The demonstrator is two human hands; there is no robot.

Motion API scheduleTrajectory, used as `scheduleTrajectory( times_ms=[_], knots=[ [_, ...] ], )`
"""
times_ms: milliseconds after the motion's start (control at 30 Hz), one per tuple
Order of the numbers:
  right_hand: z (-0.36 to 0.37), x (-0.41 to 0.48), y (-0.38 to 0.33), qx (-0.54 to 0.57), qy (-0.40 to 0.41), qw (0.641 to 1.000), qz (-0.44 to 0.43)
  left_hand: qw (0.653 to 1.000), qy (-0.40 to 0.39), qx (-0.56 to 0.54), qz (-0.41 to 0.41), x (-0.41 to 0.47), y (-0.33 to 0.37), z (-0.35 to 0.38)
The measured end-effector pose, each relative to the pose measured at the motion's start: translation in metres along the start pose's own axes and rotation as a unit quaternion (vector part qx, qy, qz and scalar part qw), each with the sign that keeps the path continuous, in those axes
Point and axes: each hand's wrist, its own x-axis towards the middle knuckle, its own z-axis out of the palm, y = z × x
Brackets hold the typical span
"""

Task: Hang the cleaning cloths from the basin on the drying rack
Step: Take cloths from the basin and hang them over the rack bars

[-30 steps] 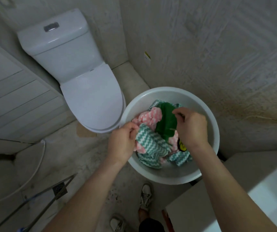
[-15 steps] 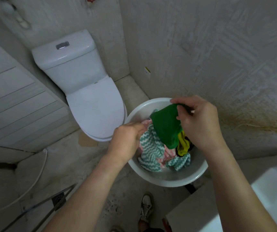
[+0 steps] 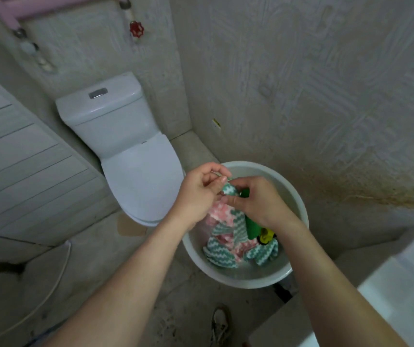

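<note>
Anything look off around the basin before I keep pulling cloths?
Only the wall: a brown, rust-like stain streaks across it right of the basin, as if water has run there. It does not touch the cloths, which are all bunched within the basin's rim; none lies outside it.

the basin (image 3: pixel 286 194) is hemmed in: the wall (image 3: pixel 313 96) rises just behind it, the toilet (image 3: pixel 140 181) stands just to its left and a white ledge (image 3: pixel 388 296) is near its right. the left hand (image 3: pixel 198 194) and right hand (image 3: pixel 258 201), gripping cloths (image 3: pixel 226 246), crowd its far side. between the forearms the heap lies open from above, and the floor (image 3: pixel 95 266) at left is open.
</note>
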Motion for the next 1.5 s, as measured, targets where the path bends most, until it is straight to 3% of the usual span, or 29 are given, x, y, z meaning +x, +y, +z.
scheduleTrajectory(
  times_ms=[100,167,233,333,467,600,733,900,967,1100,1300,1400,1500],
  knots=[
    [-0.003,-0.002,0.003,0.181,0.057,0.982,0.014,0.995,0.027,-0.086,-0.033,-0.004,-0.004,0.002],
    [-0.009,-0.004,0.001,0.305,0.069,0.949,0.034,0.996,0.023,-0.067,-0.053,-0.010,-0.013,0.001],
    [-0.017,-0.006,-0.002,0.350,0.050,0.934,0.048,0.995,-0.006,-0.060,-0.074,-0.018,-0.018,0.001],
    [-0.026,-0.007,-0.011,0.319,0.009,0.947,0.041,0.994,0.003,-0.087,-0.065,-0.026,-0.011,0.000],
    [-0.036,-0.003,-0.031,0.269,0.019,0.963,-0.015,0.996,0.036,-0.075,-0.026,-0.032,0.010,-0.010],
    [-0.042,-0.005,-0.072,0.385,0.004,0.922,-0.049,0.998,0.015,-0.053,0.038,-0.040,0.045,-0.018],
    [-0.042,-0.003,-0.099,0.370,-0.024,0.922,-0.110,0.994,0.028,-0.014,0.107,-0.052,0.072,-0.034],
    [-0.043,-0.011,-0.136,0.384,-0.102,0.904,-0.156,0.984,0.144,-0.057,0.092,-0.080,0.079,-0.074],
    [-0.036,-0.014,-0.154,0.373,-0.146,0.899,-0.175,0.979,0.166,-0.087,0.081,-0.091,0.083,-0.091],
    [-0.012,-0.022,-0.196,0.341,-0.219,0.892,-0.200,0.987,0.099,-0.080,0.098,-0.131,0.100,-0.118],
    [0.030,-0.038,-0.242,0.246,-0.292,0.893,-0.240,0.978,0.191,-0.008,0.085,-0.195,0.092,-0.169],
    [0.048,-0.050,-0.261,0.143,-0.320,0.894,-0.277,0.977,0.201,0.031,0.063,-0.229,0.081,-0.190],
    [0.077,-0.065,-0.286,-0.091,-0.278,0.891,-0.348,0.976,0.199,0.058,0.059,-0.267,0.069,-0.210]
  ],
)
